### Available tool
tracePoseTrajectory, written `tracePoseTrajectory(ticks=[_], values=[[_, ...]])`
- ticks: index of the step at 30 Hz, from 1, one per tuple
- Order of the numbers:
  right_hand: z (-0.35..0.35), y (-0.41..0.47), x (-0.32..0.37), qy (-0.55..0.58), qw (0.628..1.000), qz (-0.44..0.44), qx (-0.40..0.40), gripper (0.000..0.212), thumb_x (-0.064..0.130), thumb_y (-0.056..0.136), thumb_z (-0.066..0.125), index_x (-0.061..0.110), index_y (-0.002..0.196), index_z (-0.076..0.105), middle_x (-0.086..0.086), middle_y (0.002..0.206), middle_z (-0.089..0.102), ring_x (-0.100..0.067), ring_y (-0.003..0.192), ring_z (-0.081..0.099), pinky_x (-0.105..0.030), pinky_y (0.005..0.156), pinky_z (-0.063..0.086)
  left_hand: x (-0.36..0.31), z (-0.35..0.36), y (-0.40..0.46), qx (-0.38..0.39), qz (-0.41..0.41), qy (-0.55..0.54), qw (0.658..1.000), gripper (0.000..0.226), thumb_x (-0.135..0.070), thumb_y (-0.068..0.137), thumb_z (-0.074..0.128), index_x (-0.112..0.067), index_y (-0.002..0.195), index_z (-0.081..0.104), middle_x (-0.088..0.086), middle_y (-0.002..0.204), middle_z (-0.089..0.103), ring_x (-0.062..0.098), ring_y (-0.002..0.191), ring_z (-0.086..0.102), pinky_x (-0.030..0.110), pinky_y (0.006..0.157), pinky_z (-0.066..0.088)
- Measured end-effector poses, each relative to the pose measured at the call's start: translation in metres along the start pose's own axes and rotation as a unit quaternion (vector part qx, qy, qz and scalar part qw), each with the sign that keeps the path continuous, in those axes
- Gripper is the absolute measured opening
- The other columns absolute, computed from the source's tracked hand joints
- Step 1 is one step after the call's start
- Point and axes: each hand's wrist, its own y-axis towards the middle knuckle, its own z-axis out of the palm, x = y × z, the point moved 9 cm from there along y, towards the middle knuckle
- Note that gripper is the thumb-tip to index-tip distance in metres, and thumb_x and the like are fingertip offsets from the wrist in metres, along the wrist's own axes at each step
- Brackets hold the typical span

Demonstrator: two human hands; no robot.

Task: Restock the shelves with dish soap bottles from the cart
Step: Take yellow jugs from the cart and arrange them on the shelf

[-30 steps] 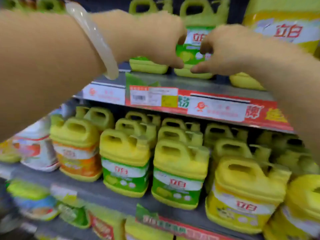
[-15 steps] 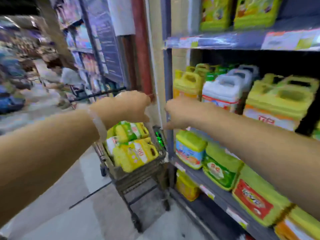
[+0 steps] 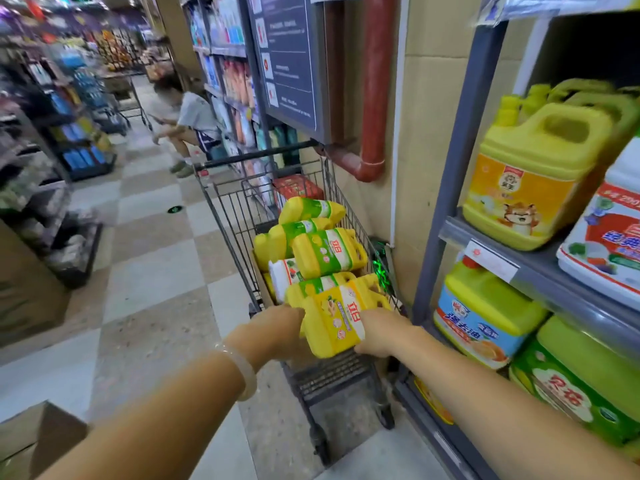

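Dish soap bottles are the stock here, and the biggest thing holding them is the shelving unit on the right, its grey shelves carrying large yellow, green and white jugs, among them a yellow jug with an orange label at the shelf's near end. Just beside the unit's upright stands the wire cart, piled with yellow bottles lying on their sides, green-banded labels showing. At the cart's near end one yellow bottle with a white and yellow label is gripped from both sides, tilted, its base toward the camera. Left hand is wrapped against the bottle's left side, fingers hidden behind it; right hand is curled around its right side and lower corner. A pale bangle circles the left wrist.
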Motion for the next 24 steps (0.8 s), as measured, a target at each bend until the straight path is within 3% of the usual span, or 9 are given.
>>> tracePoseTrajectory(ticks=[4, 11, 15, 19, 22, 24], values=[[0.009, 0.075, -0.019, 0.029, 0.999, 0.017, 0.02, 0.041, 0.034, 0.089, 0.057, 0.01, 0.123, 0.051, -0.011, 0.127, 0.055, -0.031, 0.115, 0.054, -0.037, 0.089, 0.046, 0.006, 0.017, 0.067, 0.048, 0.005, -0.006, 0.999, 0.05, -0.041, 0.088, 0.058, -0.011, 0.126, 0.045, 0.012, 0.124, 0.051, 0.032, 0.114, 0.052, 0.043, 0.091, 0.047], [0.04, 0.162, -0.053, 0.124, 0.987, 0.085, 0.056, 0.057, 0.045, 0.086, 0.06, 0.012, 0.13, 0.043, -0.011, 0.133, 0.05, -0.029, 0.122, 0.05, -0.035, 0.095, 0.043, -0.003, 0.025, 0.172, 0.099, 0.023, -0.023, 0.995, 0.061, -0.041, 0.088, 0.059, -0.008, 0.135, 0.037, 0.014, 0.132, 0.044, 0.033, 0.122, 0.043, 0.044, 0.095, 0.042], [0.056, 0.182, -0.077, 0.202, 0.969, 0.135, 0.033, 0.07, 0.045, 0.089, 0.056, 0.009, 0.141, 0.027, -0.012, 0.144, 0.035, -0.028, 0.133, 0.037, -0.033, 0.1, 0.037, -0.003, 0.047, 0.212, 0.143, 0.015, -0.071, 0.987, 0.073, -0.047, 0.085, 0.061, -0.007, 0.139, 0.031, 0.016, 0.135, 0.042, 0.035, 0.123, 0.043, 0.045, 0.096, 0.041], [0.07, 0.188, -0.089, 0.266, 0.952, 0.149, 0.004, 0.081, 0.047, 0.089, 0.054, 0.015, 0.149, 0.01, -0.007, 0.151, 0.024, -0.025, 0.138, 0.03, -0.031, 0.102, 0.035, -0.003, 0.059, 0.236, 0.165, 0.021, -0.097, 0.981, 0.077, -0.055, 0.08, 0.064, -0.007, 0.135, 0.039, 0.015, 0.132, 0.046, 0.034, 0.12, 0.045, 0.042, 0.096, 0.043], [0.085, 0.188, -0.099, 0.322, 0.929, 0.181, -0.008, 0.088, 0.05, 0.086, 0.057, 0.018, 0.151, 0.006, -0.008, 0.153, 0.024, -0.026, 0.134, 0.039, -0.031, 0.099, 0.04, 0.0, 0.073, 0.253, 0.203, 0.009, -0.159, 0.966, 0.075, -0.055, 0.072, 0.072, -0.011, 0.128, 0.047, 0.009, 0.128, 0.054, 0.028, 0.116, 0.052, 0.039, 0.096, 0.047], [0.095, 0.186, -0.108, 0.349, 0.914, 0.208, -0.014, 0.093, 0.06, 0.079, 0.06, 0.019, 0.149, 0.015, -0.009, 0.15, 0.033, -0.028, 0.126, 0.048, -0.033, 0.095, 0.043, 0.001, 0.079, 0.261, 0.225, -0.001, -0.22, 0.949, 0.08, -0.057, 0.063, 0.078, -0.016, 0.125, 0.049, 0.003, 0.124, 0.058, 0.024, 0.113, 0.056, 0.038, 0.095, 0.048]])
